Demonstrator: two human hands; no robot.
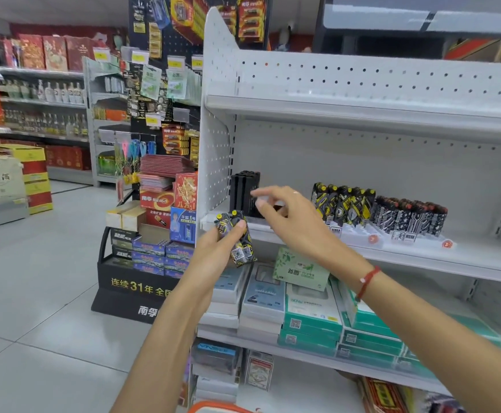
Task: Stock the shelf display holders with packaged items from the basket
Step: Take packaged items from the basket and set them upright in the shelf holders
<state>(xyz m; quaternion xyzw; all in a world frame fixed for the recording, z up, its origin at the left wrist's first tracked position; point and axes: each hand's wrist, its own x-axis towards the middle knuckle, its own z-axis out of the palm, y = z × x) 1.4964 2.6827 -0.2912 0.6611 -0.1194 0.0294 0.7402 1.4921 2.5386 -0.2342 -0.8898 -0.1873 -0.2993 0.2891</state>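
Left hand [213, 248] gripping spare yellow-black lighters [237, 238] for refilling. Right hand [285, 216] spread, empty, reaching toward black display holder [244, 192] on shelf [422, 257].

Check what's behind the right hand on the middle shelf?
Behind the right hand stands a black display holder at the shelf's left end. Its upper part shows; the hand covers its lower right, so its contents cannot be seen.

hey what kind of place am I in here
Most likely a small supermarket: white pegboard shelving holds rows of packaged items, yellow price tags hang nearby, and bottles line aisle shelves.
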